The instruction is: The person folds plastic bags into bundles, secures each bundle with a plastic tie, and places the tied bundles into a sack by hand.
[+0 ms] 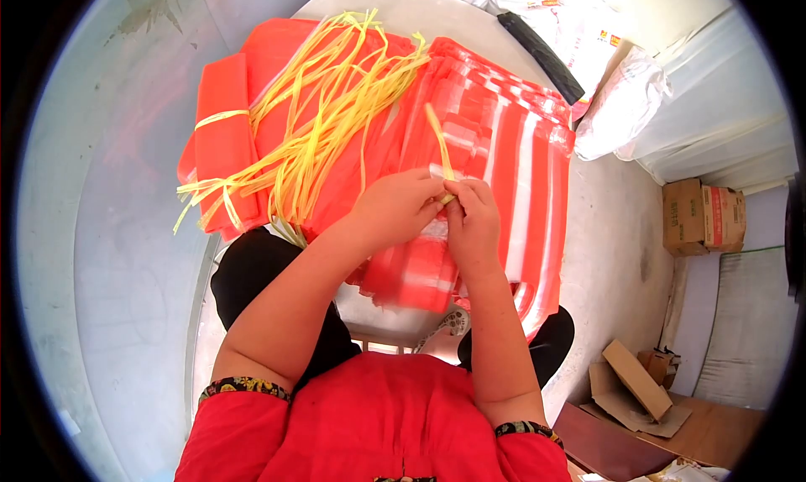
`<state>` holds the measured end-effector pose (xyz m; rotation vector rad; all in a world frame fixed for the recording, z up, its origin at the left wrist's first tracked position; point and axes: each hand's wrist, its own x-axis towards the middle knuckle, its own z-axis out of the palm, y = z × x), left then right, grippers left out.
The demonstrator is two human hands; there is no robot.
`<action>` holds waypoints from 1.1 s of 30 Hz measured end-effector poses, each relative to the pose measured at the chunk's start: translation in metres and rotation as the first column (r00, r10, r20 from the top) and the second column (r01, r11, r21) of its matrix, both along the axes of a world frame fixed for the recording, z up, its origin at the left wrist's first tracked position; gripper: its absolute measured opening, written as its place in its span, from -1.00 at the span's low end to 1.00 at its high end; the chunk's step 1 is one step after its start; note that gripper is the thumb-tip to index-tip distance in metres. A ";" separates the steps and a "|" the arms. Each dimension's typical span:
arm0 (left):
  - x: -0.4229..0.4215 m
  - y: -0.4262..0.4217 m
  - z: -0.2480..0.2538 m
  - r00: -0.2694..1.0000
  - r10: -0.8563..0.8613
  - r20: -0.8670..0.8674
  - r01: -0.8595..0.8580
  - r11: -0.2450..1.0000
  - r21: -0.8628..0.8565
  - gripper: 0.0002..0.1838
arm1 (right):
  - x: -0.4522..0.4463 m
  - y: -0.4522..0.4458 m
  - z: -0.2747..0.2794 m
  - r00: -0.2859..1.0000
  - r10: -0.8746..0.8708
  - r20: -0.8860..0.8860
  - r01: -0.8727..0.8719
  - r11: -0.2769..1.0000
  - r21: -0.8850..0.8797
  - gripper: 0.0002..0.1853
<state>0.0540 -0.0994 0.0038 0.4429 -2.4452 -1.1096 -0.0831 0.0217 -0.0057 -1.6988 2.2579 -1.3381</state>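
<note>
The left hand [395, 209] and the right hand [475, 222] meet over the middle of a pile of red-and-white striped plastic [529, 188], their fingertips almost together. Both are closed in a pinch on one yellow strip [442, 146]. The right hand nips it between thumb and curled forefinger, with its other fingers folded in. The left hand comes in from the side with its fingers bent and their tips at the lower end of the strip; some of those tips are hidden behind the knuckles, so the exact grip there is hard to see. The longer part of the strip sticks up past the fingers, leaning slightly to the left and lying in view over the striped plastic.

Left of the hands, a loose bunch of yellow strips [323, 129] is spread slantwise across red plastic, its ends splayed at the top and at the lower left. At the far left edge of the pile is a folded red bundle [225, 87] with a yellow tie [222, 118] around it. Both forearms reach forward from red sleeves, above black trousers [260, 272]. Beyond the pile's far right corner lies a black bar [541, 58], with a white bag [625, 104] near it. A cardboard box [684, 217] stands farther off, at the right.
</note>
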 end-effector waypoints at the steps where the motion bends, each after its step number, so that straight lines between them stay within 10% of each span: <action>1: 0.001 0.000 0.000 1.000 0.006 0.009 -0.006 1.000 0.014 -0.81 | 0.000 0.001 -0.002 1.000 -0.003 0.030 0.004 1.000 -0.017 -0.74; 7: -0.002 0.000 -0.005 0.995 0.084 0.045 -0.087 0.994 0.070 -0.80 | -0.003 0.004 -0.009 0.977 0.022 0.214 -0.019 1.000 -0.017 -0.72; 13: -0.005 0.002 0.000 0.985 0.132 0.109 -0.147 0.979 0.141 -0.78 | -0.003 0.002 -0.005 0.572 0.074 0.817 -0.029 0.997 -0.070 -0.72; 22: -0.007 0.000 -0.009 0.985 0.145 0.093 -0.159 0.972 0.172 -0.76 | -0.016 0.011 -0.001 0.902 0.124 0.414 -0.172 0.982 0.082 -0.76; 33: -0.010 0.002 -0.006 0.929 0.329 0.173 -0.316 0.944 -0.094 -0.79 | -0.019 0.032 -0.005 0.918 0.120 0.379 -0.119 0.993 -0.028 -0.91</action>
